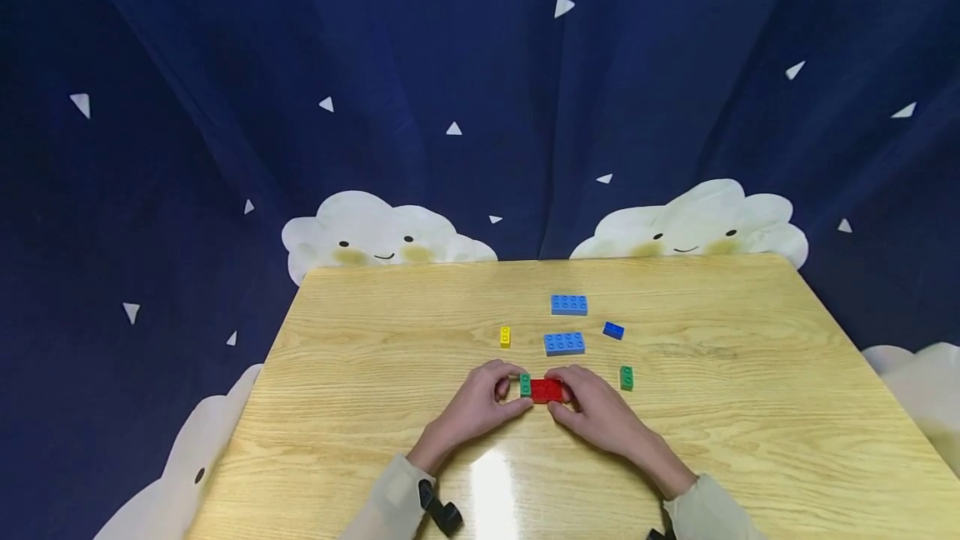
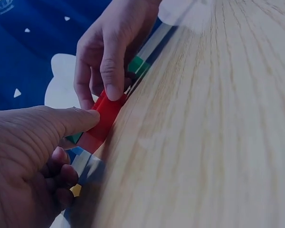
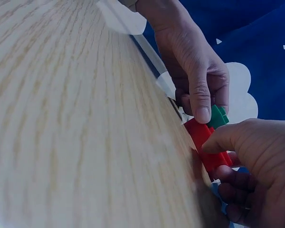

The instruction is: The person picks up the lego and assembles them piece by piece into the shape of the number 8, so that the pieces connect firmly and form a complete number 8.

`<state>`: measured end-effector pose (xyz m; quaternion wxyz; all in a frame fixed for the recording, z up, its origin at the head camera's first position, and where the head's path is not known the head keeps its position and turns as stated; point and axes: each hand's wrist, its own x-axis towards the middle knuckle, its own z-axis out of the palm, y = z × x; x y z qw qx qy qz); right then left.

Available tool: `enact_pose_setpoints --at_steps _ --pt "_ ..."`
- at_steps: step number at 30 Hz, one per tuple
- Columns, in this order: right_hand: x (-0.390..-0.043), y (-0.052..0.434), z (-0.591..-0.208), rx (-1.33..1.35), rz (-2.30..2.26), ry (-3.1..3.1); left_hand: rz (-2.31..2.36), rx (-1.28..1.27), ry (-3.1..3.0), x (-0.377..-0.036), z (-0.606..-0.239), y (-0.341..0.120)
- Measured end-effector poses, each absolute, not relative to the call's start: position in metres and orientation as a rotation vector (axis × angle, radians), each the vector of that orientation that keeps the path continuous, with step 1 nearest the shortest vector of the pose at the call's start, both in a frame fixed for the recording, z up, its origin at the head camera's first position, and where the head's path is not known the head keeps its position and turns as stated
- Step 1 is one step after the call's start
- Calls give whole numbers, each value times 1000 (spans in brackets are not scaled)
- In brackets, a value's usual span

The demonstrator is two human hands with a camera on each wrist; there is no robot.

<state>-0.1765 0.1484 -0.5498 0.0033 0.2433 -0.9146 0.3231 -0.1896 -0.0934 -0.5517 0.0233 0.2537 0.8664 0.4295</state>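
Observation:
A red toy building brick (image 1: 547,391) lies on the table between both hands. A small green brick (image 1: 525,385) sits across its left end; in the right wrist view this green brick (image 3: 219,117) stands higher than the red brick (image 3: 206,147). My left hand (image 1: 483,398) pinches the green brick at that end, thumb on the near side and fingers on the far side. With thumb and fingers my right hand (image 1: 596,408) grips the red brick's right end. From the left wrist, the left thumb hides most of the green brick.
Beyond the hands lie two light-blue bricks (image 1: 564,344), a small yellow brick (image 1: 505,337) and a small dark-blue brick (image 1: 613,330). Another green brick (image 1: 626,377) lies right of the right hand. A dark-blue curtain (image 1: 480,107) hangs behind the wooden table (image 1: 720,423).

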Motion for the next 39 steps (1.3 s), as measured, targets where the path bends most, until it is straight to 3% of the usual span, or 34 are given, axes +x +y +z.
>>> enact_pose_setpoints --at_steps 39 --pt "-189 234 -535 571 984 -2811 1329 764 2673 -190 -551 -95"
